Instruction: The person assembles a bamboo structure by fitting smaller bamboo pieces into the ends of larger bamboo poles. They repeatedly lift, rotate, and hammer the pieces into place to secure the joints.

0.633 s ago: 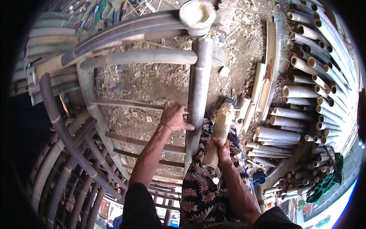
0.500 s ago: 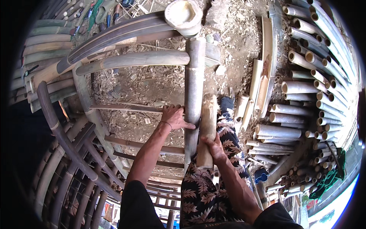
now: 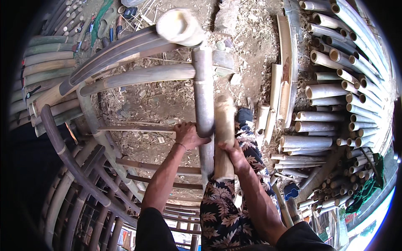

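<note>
The right hand [image 3: 235, 155] grasps a thick, pale yellow-brown, cylindrical length of bamboo [image 3: 225, 125] near its lower end, fingers and thumb closed on it. This pale length stands lengthwise in the view, just to the right of a stout, grey-brown bamboo post [image 3: 204, 94]; whether the two touch, I cannot tell. Its lower end is over the black trousers with a cream leaf print [image 3: 217, 203] on the person's legs.

The left hand [image 3: 188, 136] is at the left side of the post, its thumb laid across the post's surface and its fingers bent near the end of a thin brown bamboo slat [image 3: 138, 128] — how firmly it grips, I cannot tell. A thin dark band [image 3: 180, 145] circles the left wrist.

Beyond the hands, a curved, grey bamboo rail [image 3: 140, 78] meets the post from the left, and a broad, pale, hollow bamboo end [image 3: 180, 27] sits above the post's top. Pale wood chips [image 3: 157, 102] litter the brown earth floor [image 3: 253, 90]. Long, split, tan bamboo pieces [image 3: 284, 54] lie to the right — and past them, many cut, hollow bamboo poles [image 3: 307, 143] are stacked with open ends showing, near a bundle of green netting [image 3: 368, 188].
</note>
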Motion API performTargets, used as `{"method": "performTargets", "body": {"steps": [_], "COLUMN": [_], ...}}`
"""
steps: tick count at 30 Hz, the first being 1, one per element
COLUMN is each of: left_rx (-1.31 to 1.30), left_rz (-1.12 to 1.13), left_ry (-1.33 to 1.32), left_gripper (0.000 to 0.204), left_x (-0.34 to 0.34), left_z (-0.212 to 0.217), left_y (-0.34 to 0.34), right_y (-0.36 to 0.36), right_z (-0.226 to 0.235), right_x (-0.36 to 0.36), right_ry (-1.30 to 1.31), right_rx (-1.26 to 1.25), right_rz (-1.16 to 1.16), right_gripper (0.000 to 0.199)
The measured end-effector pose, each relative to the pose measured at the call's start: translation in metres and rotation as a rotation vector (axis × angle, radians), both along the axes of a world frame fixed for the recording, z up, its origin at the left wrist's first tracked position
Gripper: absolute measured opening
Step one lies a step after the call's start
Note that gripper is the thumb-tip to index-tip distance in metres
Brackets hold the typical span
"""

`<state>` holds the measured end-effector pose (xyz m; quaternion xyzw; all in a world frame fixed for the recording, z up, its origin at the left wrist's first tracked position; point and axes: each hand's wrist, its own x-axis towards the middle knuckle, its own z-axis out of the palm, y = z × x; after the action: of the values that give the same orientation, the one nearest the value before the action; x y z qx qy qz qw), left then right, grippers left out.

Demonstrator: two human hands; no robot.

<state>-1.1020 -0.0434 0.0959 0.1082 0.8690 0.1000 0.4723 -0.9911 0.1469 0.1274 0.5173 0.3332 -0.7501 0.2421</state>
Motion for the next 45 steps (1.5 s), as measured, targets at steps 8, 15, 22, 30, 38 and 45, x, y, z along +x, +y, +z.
{"method": "performTargets", "body": {"steps": [8,15,22,30,38,45], "left_rx": [-0.016,-0.051,-0.052,-0.052,0.026,-0.073], "left_rz": [-0.006,-0.028,-0.008,-0.004,0.069,-0.021], "left_ry": [-0.082,-0.098,-0.017,0.014,-0.01,-0.043], "left_gripper": [0.083,0.067,0.075,0.077,0.064,0.071], "left_x": [-0.002,-0.007,-0.002,-0.001,-0.002,-0.013], "left_z": [-0.003,-0.002,-0.007,-0.01,-0.015,-0.001], "left_y": [-0.009,-0.002,-0.011,-0.009,-0.019,-0.008], "right_y": [0.05,0.005,0.023,0.039,0.021,0.013], "right_z": [0.018,0.046,0.068,0.07,0.074,0.057], "right_x": [-0.084,-0.131,-0.135,-0.12,-0.132,-0.119], "right_ry": [-0.105,0.01,0.084,0.156,0.045,0.17], "right_rx": [-0.013,-0.088,0.186,0.075,-0.163,0.126], "right_rz": [-0.257,-0.015,-0.384,0.052,0.141,-0.424], "right_gripper": [0.064,0.069,0.046,0.064,0.068,0.063]}}
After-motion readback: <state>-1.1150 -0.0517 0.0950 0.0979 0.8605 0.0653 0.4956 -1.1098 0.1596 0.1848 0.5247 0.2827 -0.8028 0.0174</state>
